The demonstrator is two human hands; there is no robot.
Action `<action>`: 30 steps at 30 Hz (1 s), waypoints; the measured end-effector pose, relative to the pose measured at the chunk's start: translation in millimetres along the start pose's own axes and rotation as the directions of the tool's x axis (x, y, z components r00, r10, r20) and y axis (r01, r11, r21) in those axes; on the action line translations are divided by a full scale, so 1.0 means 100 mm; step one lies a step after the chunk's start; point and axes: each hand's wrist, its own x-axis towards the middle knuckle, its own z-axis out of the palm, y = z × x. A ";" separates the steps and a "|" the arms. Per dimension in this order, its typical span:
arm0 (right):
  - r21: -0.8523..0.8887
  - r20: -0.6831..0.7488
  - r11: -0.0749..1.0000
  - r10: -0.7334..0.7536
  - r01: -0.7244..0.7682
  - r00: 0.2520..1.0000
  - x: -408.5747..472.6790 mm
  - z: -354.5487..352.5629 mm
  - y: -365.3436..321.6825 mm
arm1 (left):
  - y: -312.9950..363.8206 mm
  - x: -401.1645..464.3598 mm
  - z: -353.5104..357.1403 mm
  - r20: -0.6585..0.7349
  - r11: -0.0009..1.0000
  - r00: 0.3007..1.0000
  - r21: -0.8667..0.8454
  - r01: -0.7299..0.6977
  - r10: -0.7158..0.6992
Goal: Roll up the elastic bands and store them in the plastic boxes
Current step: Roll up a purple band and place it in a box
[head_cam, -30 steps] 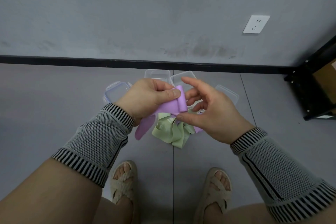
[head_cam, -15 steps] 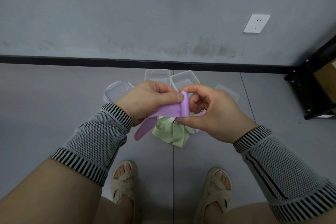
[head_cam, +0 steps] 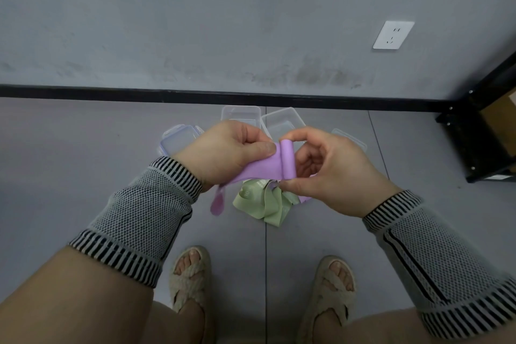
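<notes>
grey wall point(head_cam: 195, 22) ahead of my grip, black skirting point(head_cam: 111, 91) under it, white socket point(head_cam: 393, 35) up right, black shelf point(head_cam: 485, 131) far right, grey floor point(head_cam: 69, 148) below.

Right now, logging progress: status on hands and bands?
Both hands, left hand and right hand, grip purple band, partly rolled. Green band loose on floor. Boxes open.
</notes>
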 end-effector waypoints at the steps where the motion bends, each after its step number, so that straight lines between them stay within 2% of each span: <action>1: -0.065 -0.005 0.998 -0.007 0.007 1.000 0.00 0.01 0.00 | 0.01 0.00 0.01 -0.008 1.000 1.000 0.000 0.007 -0.007; 5: -0.237 -0.041 0.970 -0.058 0.047 0.997 0.00 0.07 -0.01 | 0.04 -0.02 0.09 -0.063 0.999 0.998 0.026 0.030 -0.028; 10: -0.319 -0.008 0.945 -0.074 0.068 0.997 0.00 0.12 0.01 | 0.02 -0.02 0.16 -0.096 0.993 0.993 0.097 0.072 -0.062; 12: -0.218 0.022 0.976 -0.024 0.028 0.999 0.01 0.11 0.02 | 0.00 -0.01 0.13 -0.095 0.994 0.992 0.064 0.090 -0.083; 14: -0.012 0.078 0.999 0.051 -0.050 0.996 0.01 0.08 0.01 | -0.01 -0.01 0.11 -0.084 0.996 0.993 0.030 0.082 -0.079; 17: 0.184 0.115 0.974 0.110 -0.130 0.987 0.00 0.04 0.01 | -0.02 0.00 0.11 -0.085 0.997 0.995 0.035 0.062 -0.058; 25: 0.287 0.076 0.946 0.133 -0.150 0.988 0.01 0.02 0.02 | -0.02 0.02 0.13 -0.030 0.996 0.998 -0.073 0.058 -0.060; 30: 0.322 0.087 0.931 0.150 -0.171 0.985 -0.01 -0.03 0.00 | -0.03 0.02 0.11 -0.044 0.999 0.999 0.047 0.025 -0.023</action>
